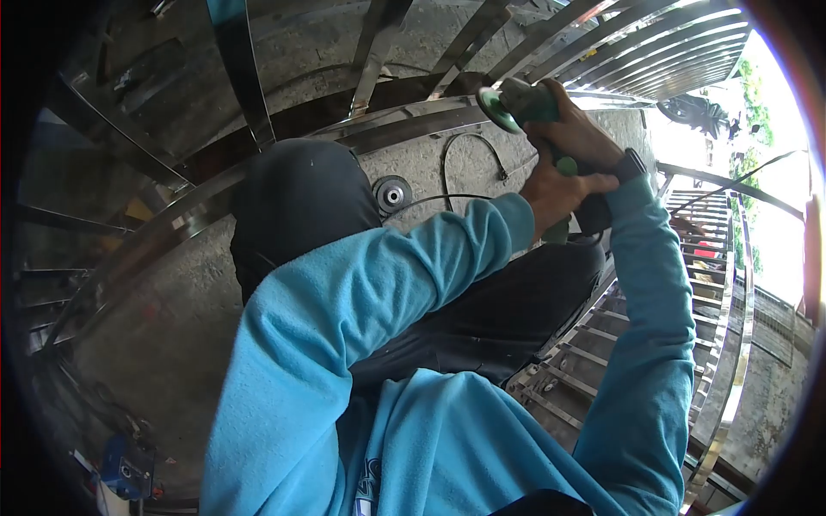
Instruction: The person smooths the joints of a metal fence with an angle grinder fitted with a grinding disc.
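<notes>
An angle grinder (535, 101) with a green disc (497, 110) is up at the right of the head view, its disc close to the curved metal railing (413, 116). My right hand (578, 131), with a dark band on its wrist, is closed around the grinder near its head. Just below, my left hand (555, 191) wraps the rear of the body, and parts of the tool are hidden behind the fingers. Beside my knee, a round disc (392, 196) with a metal centre lies on the concrete floor.
A black cable (446, 176) curls over the floor. Shiny metal bars (241, 73) rise ahead and to the left. Another slatted metal railing (710, 258) stands on the right. A blue machine (126, 466) sits at the lower left.
</notes>
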Motion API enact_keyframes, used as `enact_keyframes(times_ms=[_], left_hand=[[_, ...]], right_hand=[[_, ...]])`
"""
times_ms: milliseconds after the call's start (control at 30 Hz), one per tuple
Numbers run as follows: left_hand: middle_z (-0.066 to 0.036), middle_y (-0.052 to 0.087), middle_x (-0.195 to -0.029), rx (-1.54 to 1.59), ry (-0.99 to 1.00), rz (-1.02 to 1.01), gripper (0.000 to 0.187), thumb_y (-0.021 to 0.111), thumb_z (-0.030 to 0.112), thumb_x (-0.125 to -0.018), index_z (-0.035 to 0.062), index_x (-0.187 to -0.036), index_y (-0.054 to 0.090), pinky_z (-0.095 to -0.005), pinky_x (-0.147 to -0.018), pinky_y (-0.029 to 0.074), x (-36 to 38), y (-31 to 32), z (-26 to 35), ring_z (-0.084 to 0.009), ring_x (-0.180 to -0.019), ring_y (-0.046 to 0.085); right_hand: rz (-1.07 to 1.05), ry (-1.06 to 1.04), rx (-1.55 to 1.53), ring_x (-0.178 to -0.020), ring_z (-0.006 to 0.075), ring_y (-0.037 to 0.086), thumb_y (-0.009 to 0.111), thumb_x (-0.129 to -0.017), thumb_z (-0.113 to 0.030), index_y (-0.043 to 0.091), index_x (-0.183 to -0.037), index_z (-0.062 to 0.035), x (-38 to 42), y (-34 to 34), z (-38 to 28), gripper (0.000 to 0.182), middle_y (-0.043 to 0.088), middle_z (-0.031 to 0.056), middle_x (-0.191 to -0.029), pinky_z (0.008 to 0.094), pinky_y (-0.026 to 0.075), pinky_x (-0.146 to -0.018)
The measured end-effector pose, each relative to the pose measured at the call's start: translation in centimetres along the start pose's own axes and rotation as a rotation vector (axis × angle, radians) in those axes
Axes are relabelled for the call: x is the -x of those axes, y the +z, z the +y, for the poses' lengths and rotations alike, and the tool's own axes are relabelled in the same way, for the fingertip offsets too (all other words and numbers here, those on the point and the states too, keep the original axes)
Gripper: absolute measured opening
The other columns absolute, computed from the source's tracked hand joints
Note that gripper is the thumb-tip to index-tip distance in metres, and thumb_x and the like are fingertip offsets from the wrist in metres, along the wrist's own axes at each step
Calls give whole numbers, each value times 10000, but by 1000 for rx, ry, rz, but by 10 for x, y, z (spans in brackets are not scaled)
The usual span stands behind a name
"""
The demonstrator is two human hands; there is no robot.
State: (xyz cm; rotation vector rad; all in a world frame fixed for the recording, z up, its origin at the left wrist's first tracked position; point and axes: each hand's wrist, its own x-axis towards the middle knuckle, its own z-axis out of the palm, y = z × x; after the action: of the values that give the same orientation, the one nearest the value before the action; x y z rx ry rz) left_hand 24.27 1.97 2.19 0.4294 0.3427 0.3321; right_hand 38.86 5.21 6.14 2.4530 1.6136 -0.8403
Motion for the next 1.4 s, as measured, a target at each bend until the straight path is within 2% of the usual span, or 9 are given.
enact_keyframes(times_ms=[100,267,333,633,967,1033,1133,1367,1400], left_hand=[[-169,554,-1298,-198,68,-52,1103,842,274,-801,-25,-1518,58,-350,-1024,520,7,8,-9,-238,-1185,606],[-172,547,-1298,-209,115,-75,1092,846,254,-799,-20,-1514,67,-352,-1031,518,5,10,-13,-243,-1185,602],[-175,544,-1299,-175,158,-71,1093,847,246,-798,-17,-1515,65,-351,-1031,517,2,8,-10,-246,-1186,599],[-172,558,-1272,-129,70,158,1019,833,266,-806,-22,-1492,136,-349,-993,528,-11,-16,11,-235,-1147,609],[-121,577,-1216,40,78,5,930,823,329,-828,10,-1466,227,-340,-926,524,1,-1,0,-197,-1081,612],[-116,571,-1228,33,7,-18,939,822,333,-833,19,-1476,214,-334,-926,520,7,4,-4,-190,-1086,608],[-104,560,-1242,127,1,-94,979,824,332,-838,43,-1501,163,-334,-927,518,10,12,-13,-184,-1105,598],[-128,559,-1252,90,133,-101,1017,823,319,-847,38,-1511,105,-338,-904,544,3,13,-12,-203,-1102,614],[-136,562,-1247,141,163,-102,1007,821,303,-850,29,-1508,109,-332,-897,554,0,11,-12,-206,-1085,624]], right_hand=[[22,20,-57,-1155,401,631,762,-802,-383,264,-1552,-52,18,-3,7,959,604,305,-1284,426,495,-987],[-14,96,-140,-1207,332,586,742,-839,-302,240,-1577,-78,22,-10,1,920,555,256,-1359,388,459,-1019],[31,-13,-126,-1168,393,622,766,-797,-363,281,-1555,-71,12,-5,3,946,603,299,-1279,415,488,-1002],[97,-195,21,-1125,454,652,754,-791,-427,261,-1540,-104,-43,17,-4,953,632,320,-1241,465,515,-977],[61,-321,41,-1063,451,679,766,-775,-379,284,-1532,-122,-24,6,3,933,664,301,-1176,475,533,-947],[-65,-161,90,-1169,372,638,776,-803,-240,290,-1559,-158,-9,-6,-8,903,630,240,-1273,446,499,-1000],[-71,-131,102,-1159,355,643,772,-805,-232,297,-1560,-169,8,-10,-7,894,639,227,-1262,445,506,-988],[27,-232,-27,-1121,345,658,774,-806,-233,306,-1553,-170,-2,-9,11,883,639,222,-1256,431,515,-972],[32,-232,-12,-1092,402,666,774,-789,-275,303,-1546,-155,-5,-7,2,899,656,250,-1211,450,524,-961]])
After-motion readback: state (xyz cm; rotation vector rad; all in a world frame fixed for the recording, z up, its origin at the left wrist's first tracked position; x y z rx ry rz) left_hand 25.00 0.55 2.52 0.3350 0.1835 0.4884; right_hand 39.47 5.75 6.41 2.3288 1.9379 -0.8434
